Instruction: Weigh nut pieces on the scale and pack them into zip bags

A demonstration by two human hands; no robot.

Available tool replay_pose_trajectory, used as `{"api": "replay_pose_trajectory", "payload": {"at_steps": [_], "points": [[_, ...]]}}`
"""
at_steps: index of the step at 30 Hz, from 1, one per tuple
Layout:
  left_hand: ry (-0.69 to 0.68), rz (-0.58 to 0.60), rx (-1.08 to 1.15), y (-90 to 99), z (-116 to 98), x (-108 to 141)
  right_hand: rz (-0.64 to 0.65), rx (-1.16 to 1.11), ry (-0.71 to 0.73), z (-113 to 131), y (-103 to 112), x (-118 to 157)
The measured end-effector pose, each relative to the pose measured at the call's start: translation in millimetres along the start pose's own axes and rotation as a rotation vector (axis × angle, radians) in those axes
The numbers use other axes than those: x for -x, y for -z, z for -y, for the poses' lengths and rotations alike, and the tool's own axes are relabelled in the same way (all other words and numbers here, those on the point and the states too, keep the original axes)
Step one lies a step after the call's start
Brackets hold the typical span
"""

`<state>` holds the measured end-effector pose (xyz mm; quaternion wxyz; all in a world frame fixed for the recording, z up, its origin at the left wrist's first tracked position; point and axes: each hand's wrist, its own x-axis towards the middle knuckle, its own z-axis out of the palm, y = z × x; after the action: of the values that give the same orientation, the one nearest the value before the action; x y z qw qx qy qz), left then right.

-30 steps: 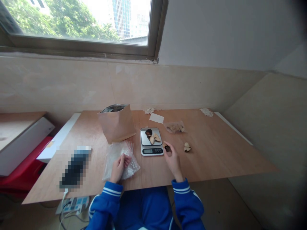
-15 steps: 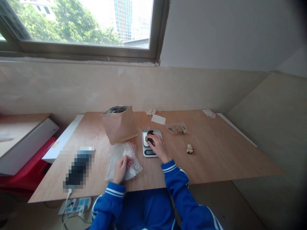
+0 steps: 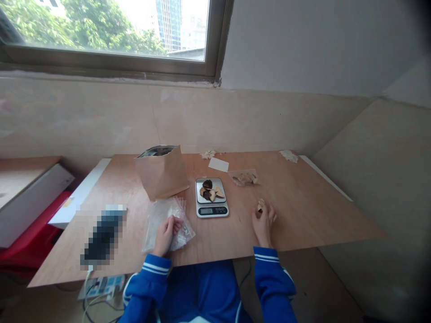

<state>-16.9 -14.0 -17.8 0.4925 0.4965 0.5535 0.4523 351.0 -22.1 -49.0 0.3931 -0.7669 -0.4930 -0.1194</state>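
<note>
Right of the kitchen scale (image 3: 212, 211), on the wooden table (image 3: 303, 202), a pale dried piece (image 3: 260, 203) is partly hidden by the right hand (image 3: 264, 220); only its top and a dark edge show between thumb and fingers. The contact points are covered, so whether the piece is gripped or merely encircled cannot be told. On the scale's plate, several dried pieces (image 3: 212, 194), cream and dark brown, overlap, making their number uncertain; the display's digits are too small to read. The phone (image 3: 103, 237) at far left is blurred into blocks, and the inside of the upright brown pouch (image 3: 163, 177) is mostly concealed by its front wall. The window (image 3: 111, 27) is cut off at the upper edge. The right hand reaches forward from a blue sleeve, its wrist near the table's front edge, its fingers bent in a narrow curve around the pale piece. The left hand (image 3: 167, 229) rests over the clear plastic bags (image 3: 155, 217), fingers folded into a loose fist with the thumb uppermost; its palm is hidden. Beyond the scale, to the right, lies a filled clear bag (image 3: 245, 177), near a white card (image 3: 218, 164).
</note>
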Motion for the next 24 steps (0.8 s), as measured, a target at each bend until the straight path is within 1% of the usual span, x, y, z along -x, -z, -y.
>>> {"api": "replay_pose_trajectory", "payload": {"at_steps": [3, 6, 11, 18, 21, 24], "points": [[0.004, -0.004, -0.002, -0.4, -2, 0, 0.040, -0.101, 0.005, -8, -6, -1], [0.003, -0.002, -0.003, -0.4, -2, 1, 0.012, -0.196, 0.001, -7, -9, -2], [-0.005, 0.004, -0.009, -0.2, -2, 1, -0.018, -0.216, -0.021, -5, -7, -1], [-0.012, 0.016, -0.013, -0.4, -3, 1, -0.020, -0.258, -0.028, -11, -6, 0], [-0.009, 0.018, -0.004, -0.2, -2, 1, -0.004, -0.314, -0.038, -3, -7, 1], [-0.003, 0.024, -0.006, -0.2, -1, 1, 0.083, -0.464, -0.044, 23, -12, -2]]}}
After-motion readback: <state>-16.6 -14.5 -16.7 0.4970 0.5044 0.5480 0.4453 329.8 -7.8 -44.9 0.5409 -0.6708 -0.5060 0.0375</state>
